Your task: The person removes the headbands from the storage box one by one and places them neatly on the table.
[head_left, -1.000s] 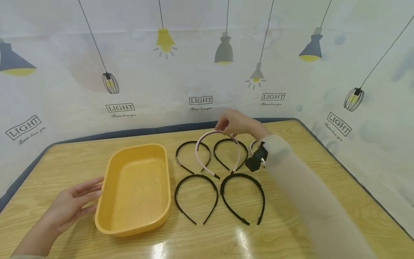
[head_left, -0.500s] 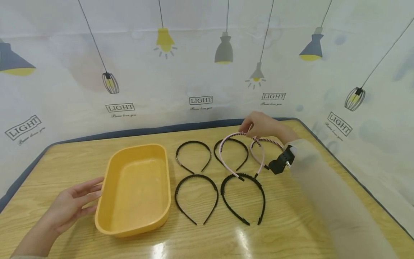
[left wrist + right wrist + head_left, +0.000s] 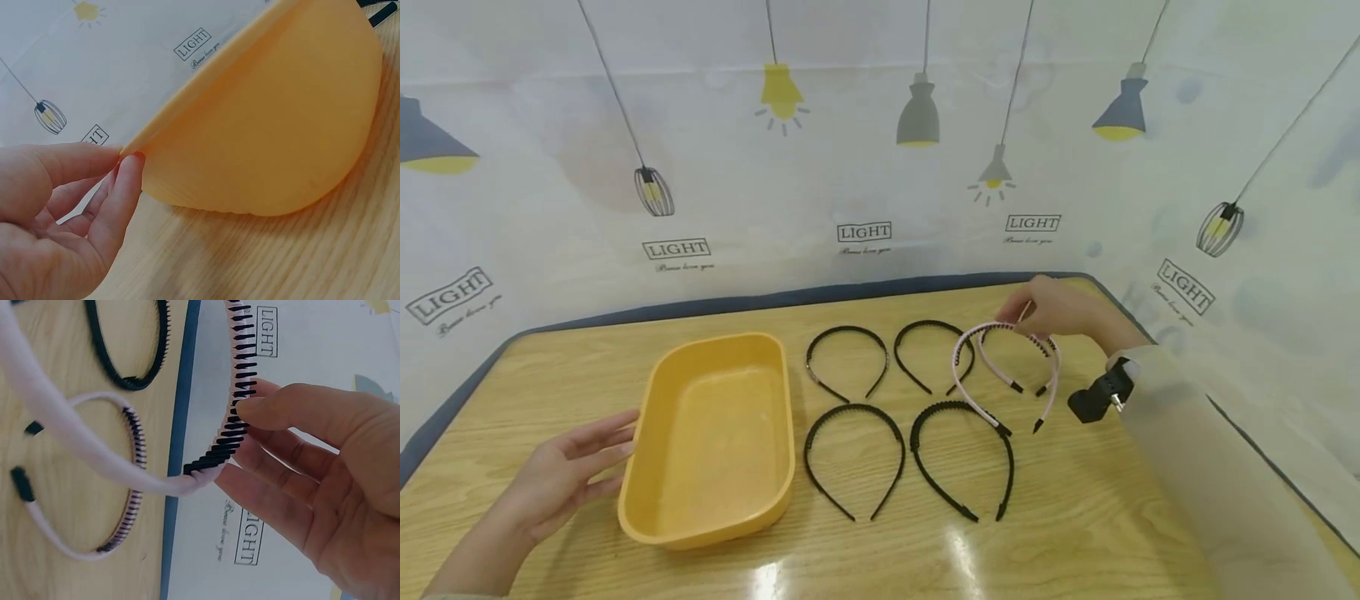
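In the head view my right hand (image 3: 1056, 308) holds a pink headband (image 3: 958, 367) by the top of its arch, tips hanging down. The right wrist view shows thumb and fingers pinching its toothed band (image 3: 234, 434). Below and partly behind it, a second pink headband (image 3: 991, 363) lies on the table. My left hand (image 3: 553, 483) is at the left side of a yellow plastic tray (image 3: 722, 450). In the left wrist view its thumb and a finger pinch the tray's rim (image 3: 181, 97).
Several black headbands lie in two rows right of the tray: a back-left one (image 3: 847, 327), a back-middle one (image 3: 931, 322), a front-left one (image 3: 855, 407) and a front-right one (image 3: 1011, 467). Behind the wooden table (image 3: 1075, 533) stands a lamp-patterned backdrop (image 3: 737, 167).
My right hand has moved rightward with the pink headband, from above the back black headbands to above the other pink one. The left hand and tray stay in place.
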Demonstrator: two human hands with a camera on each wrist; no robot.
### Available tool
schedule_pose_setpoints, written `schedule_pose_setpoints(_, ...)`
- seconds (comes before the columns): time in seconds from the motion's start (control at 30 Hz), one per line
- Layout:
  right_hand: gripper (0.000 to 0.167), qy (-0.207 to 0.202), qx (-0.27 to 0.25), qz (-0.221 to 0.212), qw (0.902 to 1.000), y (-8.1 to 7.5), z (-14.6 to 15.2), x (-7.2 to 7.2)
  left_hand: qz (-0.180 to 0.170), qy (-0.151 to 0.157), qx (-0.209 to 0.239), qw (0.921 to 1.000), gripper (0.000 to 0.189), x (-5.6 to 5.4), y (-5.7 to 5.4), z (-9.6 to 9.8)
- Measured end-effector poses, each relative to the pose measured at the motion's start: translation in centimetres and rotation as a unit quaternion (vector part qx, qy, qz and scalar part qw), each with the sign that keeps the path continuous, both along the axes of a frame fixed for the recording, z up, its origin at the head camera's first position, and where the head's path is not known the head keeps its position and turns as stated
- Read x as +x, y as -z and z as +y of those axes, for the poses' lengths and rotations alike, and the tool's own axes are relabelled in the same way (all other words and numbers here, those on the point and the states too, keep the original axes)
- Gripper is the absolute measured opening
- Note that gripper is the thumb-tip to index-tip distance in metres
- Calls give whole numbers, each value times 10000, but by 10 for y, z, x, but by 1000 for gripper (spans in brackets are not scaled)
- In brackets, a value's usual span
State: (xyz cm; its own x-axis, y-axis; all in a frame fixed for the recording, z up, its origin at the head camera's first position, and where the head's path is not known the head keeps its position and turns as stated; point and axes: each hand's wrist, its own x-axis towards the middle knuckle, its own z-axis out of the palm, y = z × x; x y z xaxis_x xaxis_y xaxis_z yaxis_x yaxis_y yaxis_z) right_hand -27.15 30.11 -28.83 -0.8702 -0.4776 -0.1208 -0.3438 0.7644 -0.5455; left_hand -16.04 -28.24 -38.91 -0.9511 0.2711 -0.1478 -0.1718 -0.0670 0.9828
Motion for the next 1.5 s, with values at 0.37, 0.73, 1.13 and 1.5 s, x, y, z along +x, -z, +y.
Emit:
schedule_pose_setpoints(0.37, 24, 183, -82, -170, 9997, 21, 32, 13, -63, 4, 79, 9999, 38, 2, 2, -3)
schedule_pose_setpoints(0.73, 23, 230, -197, -265, 9992, 35, 58, 28, -44, 51, 145, 9999, 39, 2, 2, -3)
schedule_pose_setpoints(1.13, 26, 268, -301, -801, 9960, 61, 72, 39, 1, 94, 105, 9999, 39, 1, 1, -1)
schedule_pose_setpoints(1.5, 26, 329, -468, -1021, 9931, 72, 72, 44, 29, 163, 179, 9997, 39, 1, 0, 1)
